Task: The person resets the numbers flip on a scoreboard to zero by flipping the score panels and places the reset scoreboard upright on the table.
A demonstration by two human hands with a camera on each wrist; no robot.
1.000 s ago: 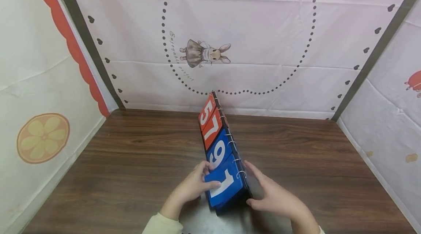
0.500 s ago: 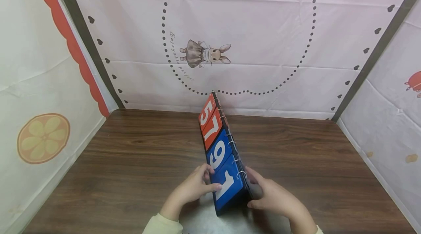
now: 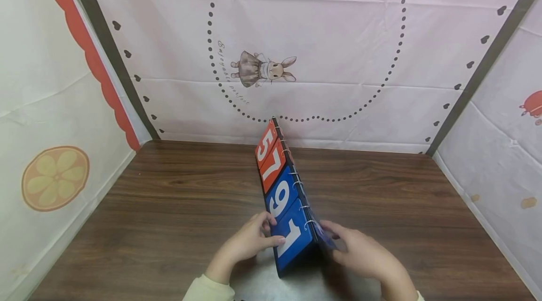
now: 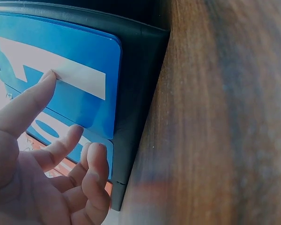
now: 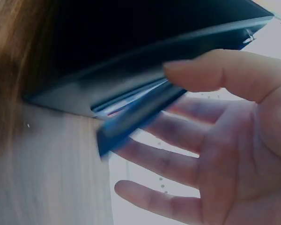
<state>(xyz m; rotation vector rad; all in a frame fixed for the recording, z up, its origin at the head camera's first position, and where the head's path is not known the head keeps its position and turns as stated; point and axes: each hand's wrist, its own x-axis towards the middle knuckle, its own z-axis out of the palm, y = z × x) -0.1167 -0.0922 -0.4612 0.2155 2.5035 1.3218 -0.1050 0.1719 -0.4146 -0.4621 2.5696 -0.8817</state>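
A tent-shaped flip scoreboard [image 3: 292, 183] stands on the table, with red number cards [image 3: 271, 153] at its far end and blue ones nearer. My left hand [image 3: 250, 240] touches the front blue card [image 4: 84, 103] showing 1 with its thumb tip; the other fingers are loosely bent beside the board's lower edge. Behind the board, my right hand [image 3: 360, 251] pinches a blue flip card [image 5: 131, 122] between thumb and fingers. That card tilts away from the black back panel [image 5: 65, 96] and looks blurred. Its printed face is hidden.
Metal rings [image 3: 310, 224] run along the scoreboard's top ridge. Its far end stands close to the white printed cloth wall [image 3: 338, 47]. Cloth walls also flank the brown wooden table [image 3: 190, 188] on both sides.
The front blue 1 card, lifted a little at first, now lies flat against the board. My right hand has shifted slightly outward, and a card behind has swung out with it.
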